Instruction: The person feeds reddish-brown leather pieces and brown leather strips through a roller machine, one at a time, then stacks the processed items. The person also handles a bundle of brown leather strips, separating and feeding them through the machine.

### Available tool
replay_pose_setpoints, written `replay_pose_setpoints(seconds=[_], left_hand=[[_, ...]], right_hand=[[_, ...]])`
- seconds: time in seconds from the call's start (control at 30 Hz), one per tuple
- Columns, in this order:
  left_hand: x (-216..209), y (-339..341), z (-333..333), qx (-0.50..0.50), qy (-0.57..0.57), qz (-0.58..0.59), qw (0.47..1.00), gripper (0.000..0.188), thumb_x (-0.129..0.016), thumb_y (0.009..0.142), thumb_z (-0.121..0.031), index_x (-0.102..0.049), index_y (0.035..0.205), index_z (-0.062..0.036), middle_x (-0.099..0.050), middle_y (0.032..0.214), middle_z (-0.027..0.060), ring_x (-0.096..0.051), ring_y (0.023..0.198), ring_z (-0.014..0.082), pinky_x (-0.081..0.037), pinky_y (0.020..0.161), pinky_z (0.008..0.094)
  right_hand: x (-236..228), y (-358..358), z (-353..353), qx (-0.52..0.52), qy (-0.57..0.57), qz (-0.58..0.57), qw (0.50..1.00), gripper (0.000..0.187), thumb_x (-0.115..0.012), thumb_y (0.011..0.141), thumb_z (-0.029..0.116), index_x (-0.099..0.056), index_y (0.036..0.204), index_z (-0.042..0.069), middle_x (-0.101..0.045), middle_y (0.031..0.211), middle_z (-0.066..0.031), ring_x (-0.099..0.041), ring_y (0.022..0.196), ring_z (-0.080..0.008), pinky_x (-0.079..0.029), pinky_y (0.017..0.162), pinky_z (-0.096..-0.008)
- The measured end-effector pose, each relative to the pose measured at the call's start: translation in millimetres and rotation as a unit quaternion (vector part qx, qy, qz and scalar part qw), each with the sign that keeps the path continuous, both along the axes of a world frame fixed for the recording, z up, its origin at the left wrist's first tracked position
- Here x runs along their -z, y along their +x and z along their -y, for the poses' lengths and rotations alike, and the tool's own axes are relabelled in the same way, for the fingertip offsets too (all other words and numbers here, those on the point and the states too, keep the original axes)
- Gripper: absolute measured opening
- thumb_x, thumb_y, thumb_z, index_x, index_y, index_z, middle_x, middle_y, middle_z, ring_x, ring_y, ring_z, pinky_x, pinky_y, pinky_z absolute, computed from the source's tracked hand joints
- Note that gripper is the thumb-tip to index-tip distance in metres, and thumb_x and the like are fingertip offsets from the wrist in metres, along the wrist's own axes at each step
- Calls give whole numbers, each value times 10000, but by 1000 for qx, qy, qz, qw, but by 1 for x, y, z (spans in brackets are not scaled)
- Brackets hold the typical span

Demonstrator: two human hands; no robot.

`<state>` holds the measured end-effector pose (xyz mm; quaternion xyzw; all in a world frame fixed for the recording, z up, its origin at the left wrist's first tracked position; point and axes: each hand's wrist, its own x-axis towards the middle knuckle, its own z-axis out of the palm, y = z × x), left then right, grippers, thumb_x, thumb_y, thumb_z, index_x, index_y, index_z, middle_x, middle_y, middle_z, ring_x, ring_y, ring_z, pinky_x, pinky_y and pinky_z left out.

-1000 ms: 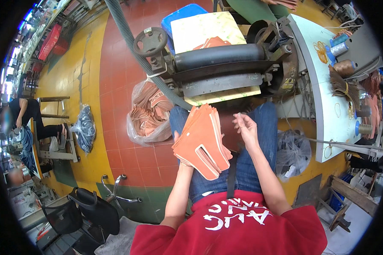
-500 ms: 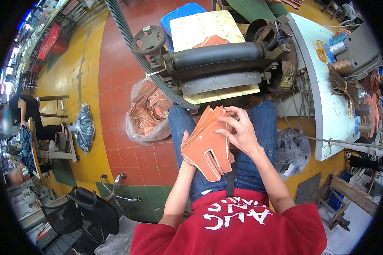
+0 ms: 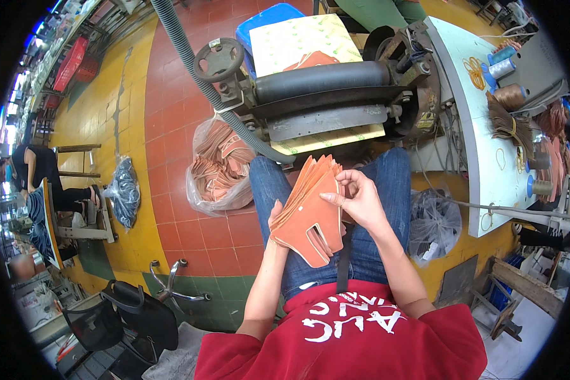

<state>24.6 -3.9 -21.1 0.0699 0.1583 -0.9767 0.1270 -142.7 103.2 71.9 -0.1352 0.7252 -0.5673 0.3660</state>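
From my place far away, I see the left hand point(image 3: 276, 214) curled around the left side of a stack of orange pieces point(image 3: 305, 223); the thumb shows, the other fingers are hidden. The right hand point(image 3: 363, 201) is half closed: its thumb touches the stack's face, its bent forefinger is at the right edge, but I cannot tell if it grips a piece. The stack is above the blue jeans point(image 3: 391, 190), near the roller machine point(image 3: 323, 82). White lettering point(image 3: 354, 321) crosses the red shirt point(image 3: 269, 354); small print repeats on the pale yellow sheet point(image 3: 297, 41).
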Motion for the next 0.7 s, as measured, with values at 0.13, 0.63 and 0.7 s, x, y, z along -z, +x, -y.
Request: replay_pose_setpoints(seconds=[0.13, 0.63, 0.7], left_hand=[[-6, -4, -1, 16, -2, -10, 1000, 682, -477, 894, -473, -332, 1391, -29, -418, 1379, 189, -448, 1242, 326, -376, 1031, 461], [-1, -3, -4, 23, 14, -21, 999, 677, -481, 895, -456, -330, 1390, -19, -416, 1379, 194, -452, 1237, 331, -367, 1039, 454], [1, -3, -4, 35, 21, -21, 999, 675, -480, 895, -452, -331, 1388, -15, -415, 1380, 196, -456, 1232, 334, -362, 1043, 451]], right_hand=[[-8, -1, -1, -47, 51, -233, 970, 340, -812, 661, 233, -607, 836, 24, -541, 849, -57, -535, 696, -179, -468, 641, -311], [-16, 18, -3, -39, 56, -205, 976, 158, -630, 877, 145, -564, 924, 10, -598, 766, -67, -555, 619, -102, -465, 553, -268], [-20, 16, -3, -23, 29, -39, 999, 180, -616, 895, 165, -564, 947, 1, -630, 785, -68, -566, 643, -70, -470, 579, -249]])
